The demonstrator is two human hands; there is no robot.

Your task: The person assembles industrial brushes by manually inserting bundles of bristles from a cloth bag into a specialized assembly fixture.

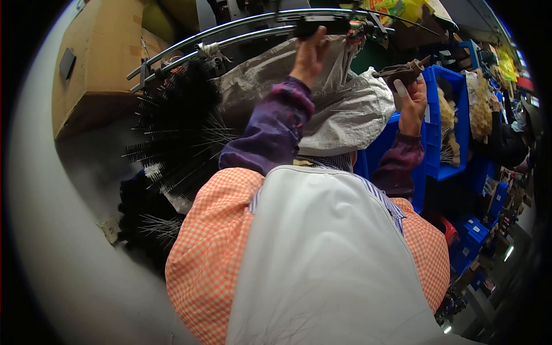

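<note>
My left hand (311,57) reaches up to a dark block (322,27) on the metal rails, its fingers closed on the block's lower edge. At the right, my right hand (413,109) grips a rough brown piece (406,73) with cord or wire wound at its end. The thumb has a pale covering and is raised against the piece; the other fingers are partly hidden. Below and between my hands a grey-white woven sheet (345,123) is draped, with thin wires lying on it. Black bristle brushes (178,123) with bare wire ends are bunched left of my left forearm.
Two curved metal rails (241,37) run across the top. A cardboard box (103,63) stands at the upper left. Blue crates (435,123) stand at the right, one with tan bristle brushes (446,115). Another person (512,135) is at the far right. More black brushes (146,213) lie lower left.
</note>
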